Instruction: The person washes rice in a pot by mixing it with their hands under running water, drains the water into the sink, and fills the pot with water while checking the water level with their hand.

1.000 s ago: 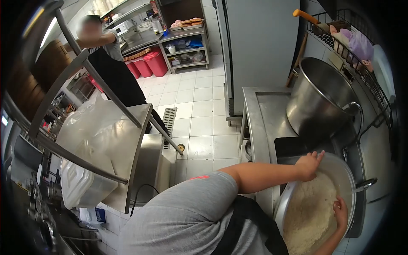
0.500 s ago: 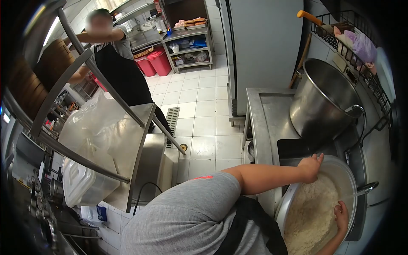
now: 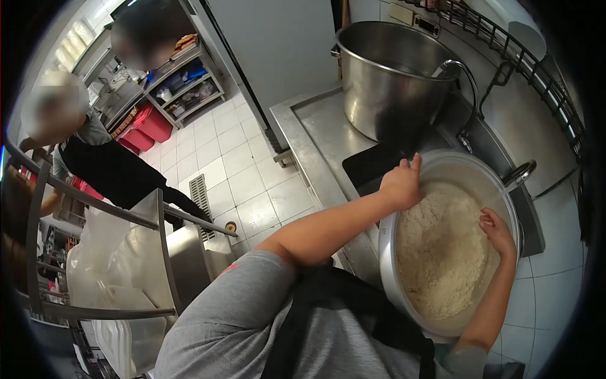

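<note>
Whitish grains (image 3: 439,249) between left hand (image 3: 402,184) and right hand (image 3: 497,233)

Before me, to the right, a basin (image 3: 387,271) is covering part of the sink (image 3: 374,165), with grain (image 3: 442,252) lying in it. My left hand (image 3: 402,183) is hanging at its far left rim, my right hand (image 3: 497,232) inside its right side. Beyond the basin, a pot (image 3: 391,95) is standing beside a tap (image 3: 472,104). On my left, a table (image 3: 150,256) is holding a tub (image 3: 129,347); a co-worker (image 3: 113,170) is standing beyond.
</note>
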`<state>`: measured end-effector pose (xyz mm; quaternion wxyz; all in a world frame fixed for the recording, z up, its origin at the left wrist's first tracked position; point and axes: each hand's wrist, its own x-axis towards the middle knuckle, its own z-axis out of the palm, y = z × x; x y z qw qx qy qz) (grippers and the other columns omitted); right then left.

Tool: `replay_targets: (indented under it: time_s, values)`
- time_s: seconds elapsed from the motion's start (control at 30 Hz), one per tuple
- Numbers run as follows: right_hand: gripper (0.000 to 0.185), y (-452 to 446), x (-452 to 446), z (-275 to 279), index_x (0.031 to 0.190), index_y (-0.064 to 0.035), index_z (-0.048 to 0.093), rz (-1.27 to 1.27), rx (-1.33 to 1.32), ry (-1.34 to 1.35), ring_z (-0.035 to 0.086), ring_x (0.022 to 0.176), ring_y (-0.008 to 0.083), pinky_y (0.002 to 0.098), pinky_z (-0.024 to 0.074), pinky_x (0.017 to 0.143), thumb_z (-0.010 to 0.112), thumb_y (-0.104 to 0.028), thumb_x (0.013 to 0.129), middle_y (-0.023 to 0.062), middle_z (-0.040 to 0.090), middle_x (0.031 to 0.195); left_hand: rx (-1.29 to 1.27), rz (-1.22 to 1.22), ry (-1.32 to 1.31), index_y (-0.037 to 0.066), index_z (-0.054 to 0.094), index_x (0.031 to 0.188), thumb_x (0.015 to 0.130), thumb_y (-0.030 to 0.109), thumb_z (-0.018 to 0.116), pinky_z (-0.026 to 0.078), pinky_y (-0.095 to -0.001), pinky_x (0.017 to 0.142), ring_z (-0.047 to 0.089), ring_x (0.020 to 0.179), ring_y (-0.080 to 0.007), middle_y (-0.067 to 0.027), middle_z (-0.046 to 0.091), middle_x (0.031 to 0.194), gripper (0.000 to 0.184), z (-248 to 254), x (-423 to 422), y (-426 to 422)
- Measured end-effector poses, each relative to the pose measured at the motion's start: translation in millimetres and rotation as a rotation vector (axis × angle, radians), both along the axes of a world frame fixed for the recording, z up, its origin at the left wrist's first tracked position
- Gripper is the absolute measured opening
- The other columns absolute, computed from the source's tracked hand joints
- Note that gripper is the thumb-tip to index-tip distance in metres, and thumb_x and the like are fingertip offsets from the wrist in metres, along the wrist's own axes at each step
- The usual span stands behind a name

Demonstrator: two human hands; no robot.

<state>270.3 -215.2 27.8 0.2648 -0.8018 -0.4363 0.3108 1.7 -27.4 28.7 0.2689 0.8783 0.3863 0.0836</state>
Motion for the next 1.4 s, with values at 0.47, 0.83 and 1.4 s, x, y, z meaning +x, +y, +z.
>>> replay_targets:
  time_s: [0.47, 0.83, 1.4]
  values:
    - [0.043, -0.8, 6.7, 0.4, 0.123, -0.0053, 0.049, 0.005, 0.03, 0.048, 0.054, 0.096, 0.0157, 0.027, 0.0444, 0.083, 0.061, -0.008, 0.082, 0.0093, 0.056, 0.106, -0.011, -0.01, -0.022, 0.003, 0.019, 0.14, 0.07, 0.034, 0.071, 0.049, -0.039, 0.083, 0.056, 0.101, -0.034, -0.0223, 0.045, 0.119, 0.092, 2.6, -3.5, 3.5]
    - [0.043, -0.4, 9.7, -5.8, 0.123, -0.0072, 0.049, 0.018, 0.017, 0.05, 0.054, 0.093, 0.0157, 0.0265, 0.044, 0.082, 0.062, -0.013, 0.082, 0.0089, 0.056, 0.104, 0.003, -0.006, -0.013, 0.006, 0.017, 0.141, 0.069, 0.033, 0.071, 0.049, -0.0386, 0.083, 0.056, 0.101, -0.0334, -0.0208, 0.047, 0.117, 0.094, 4.0, -4.4, 3.0]
    - [0.044, 1.4, 7.6, -5.4, 0.123, -0.0064, 0.049, 0.012, 0.015, 0.069, 0.054, 0.093, 0.0155, 0.0264, 0.0446, 0.082, 0.063, -0.012, 0.082, 0.009, 0.056, 0.103, 0.024, 0.007, -0.022, 0.009, 0.018, 0.141, 0.068, 0.033, 0.071, 0.049, -0.0396, 0.082, 0.056, 0.1, -0.0342, -0.0217, 0.047, 0.117, 0.094, -0.3, -3.3, 3.0]
